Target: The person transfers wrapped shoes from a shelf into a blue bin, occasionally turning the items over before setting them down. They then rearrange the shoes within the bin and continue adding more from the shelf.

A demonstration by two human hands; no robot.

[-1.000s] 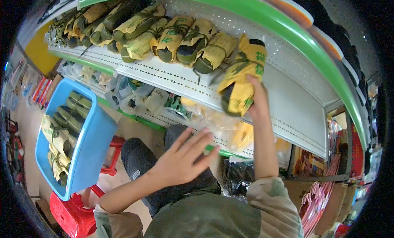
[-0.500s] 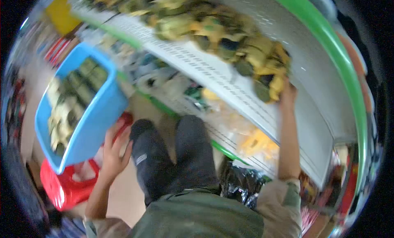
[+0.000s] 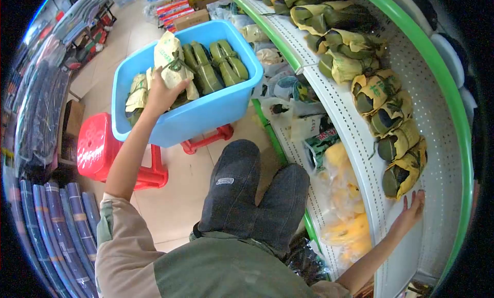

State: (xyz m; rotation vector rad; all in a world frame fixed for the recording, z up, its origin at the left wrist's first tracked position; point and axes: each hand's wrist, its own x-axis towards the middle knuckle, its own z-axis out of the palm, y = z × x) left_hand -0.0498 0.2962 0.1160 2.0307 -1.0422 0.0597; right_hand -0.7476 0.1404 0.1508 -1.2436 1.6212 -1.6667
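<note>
In the blue plastic tub (image 3: 206, 119), my left hand (image 3: 165, 91) is closed around a pale bundle (image 3: 169, 52) in printed wrapping, tied with a green strand. Dark green folded-leaf bundles (image 3: 201, 67) lie to its right, and another pale bundle (image 3: 137, 95) lies to its left. My right hand (image 3: 410, 211) is on the white perforated shelf (image 3: 339, 105), fingers spread and holding nothing. It is just below the nearest yellow-wrapped leaf bundle (image 3: 404, 169) in a row of several; whether the fingertips touch that bundle I cannot tell.
The tub rests on red plastic stools (image 3: 98, 149). Bagged yellow goods (image 3: 345, 215) fill the lower shelf, and a green edge (image 3: 437, 87) borders the shelving. Plastic-wrapped rolls (image 3: 69, 221) stand at the lower left. My knees (image 3: 236, 179) are between tub and shelf.
My left hand has moved from beside the tub up into it and closed on a pale bundle. My right hand has come off the end of the shelf row. The view has turned left.
</note>
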